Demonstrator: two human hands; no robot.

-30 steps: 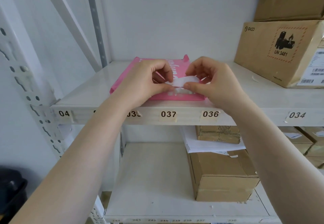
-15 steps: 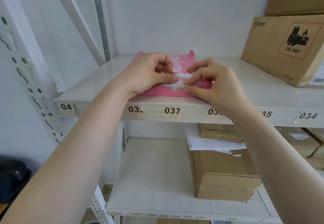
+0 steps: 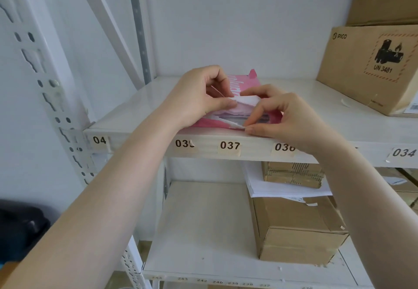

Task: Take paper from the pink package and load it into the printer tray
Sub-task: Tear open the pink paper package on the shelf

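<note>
A pink paper package [image 3: 247, 82] lies flat on the white shelf [image 3: 140, 110], near its front edge above labels 037 and 036. Its near end is torn, with ragged white wrapper flaps and the edge of the paper stack [image 3: 235, 116] showing inside. My left hand [image 3: 199, 94] pinches the upper torn flap between thumb and fingers. My right hand [image 3: 282, 116] pinches the lower flap at the shelf's front edge and pulls it toward me. No printer is in view.
A brown PICO carton [image 3: 371, 67] stands at the right on the same shelf. On the shelf below sit a taped cardboard box [image 3: 296, 232], loose white sheets [image 3: 287, 189] and a smaller box [image 3: 291, 173] on top. A slotted upright [image 3: 45, 80] runs at the left.
The two hands have drawn apart, left up and right toward me, tearing the wrapper's near end wider. The paper stack's edge now shows inside.
</note>
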